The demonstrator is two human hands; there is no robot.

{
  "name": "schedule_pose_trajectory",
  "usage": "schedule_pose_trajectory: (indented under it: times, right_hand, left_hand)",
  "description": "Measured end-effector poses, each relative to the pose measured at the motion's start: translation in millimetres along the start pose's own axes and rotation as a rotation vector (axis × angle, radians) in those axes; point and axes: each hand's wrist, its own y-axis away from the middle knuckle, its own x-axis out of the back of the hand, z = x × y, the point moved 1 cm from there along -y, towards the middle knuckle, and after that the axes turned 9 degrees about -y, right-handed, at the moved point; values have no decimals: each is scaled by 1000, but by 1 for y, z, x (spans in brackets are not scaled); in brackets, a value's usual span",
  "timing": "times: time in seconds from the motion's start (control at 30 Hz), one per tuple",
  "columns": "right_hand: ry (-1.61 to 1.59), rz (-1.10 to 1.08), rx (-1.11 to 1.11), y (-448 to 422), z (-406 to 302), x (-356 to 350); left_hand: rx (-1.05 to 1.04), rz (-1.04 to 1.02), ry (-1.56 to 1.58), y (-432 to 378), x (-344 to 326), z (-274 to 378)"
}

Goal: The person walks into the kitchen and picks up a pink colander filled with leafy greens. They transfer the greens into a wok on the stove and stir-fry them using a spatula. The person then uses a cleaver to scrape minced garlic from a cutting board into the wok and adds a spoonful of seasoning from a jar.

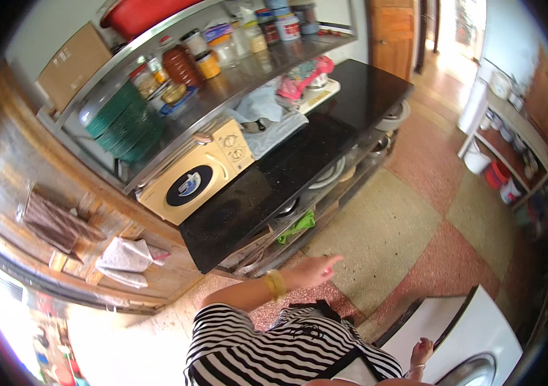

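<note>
My left hand (315, 272), with yellow bangles at its wrist, is held out above the tiled floor (375, 241). Its index finger is extended, the others look curled, and nothing shows in it. At the lower right, my right hand (421, 351), with a thin bracelet, is beside a white appliance with a round door (500, 333). Its fingers look partly bent; whether it touches the appliance is unclear. Beyond my left hand stands a black countertop (274, 183) bearing a cream oven-like appliance (189, 186) with two knobs, and blue cloths (274, 132).
A metal shelf (235, 89) above the counter holds jars, bottles and a green basket (119, 120). Below the counter are bowls and a green bag (298, 227). Cloths (124, 260) hang at left. Another shelf (500, 154) with buckets stands at right, near a doorway.
</note>
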Motion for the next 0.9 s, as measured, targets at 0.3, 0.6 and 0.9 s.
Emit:
schedule_pose_trajectory:
  times: [0.3, 0.6, 0.9]
  right_hand:
    - [-80, -107, 593, -226, -118, -101]
    - [-401, -386, 543, -301, -347, -214]
    - [-807, -774, 739, -357, -535, -288]
  left_hand:
    - [639, 1102, -469, 75, 249, -144]
    - [667, 1230, -962, 110, 447, -272]
    - [497, 1005, -859, 108, 467, -305]
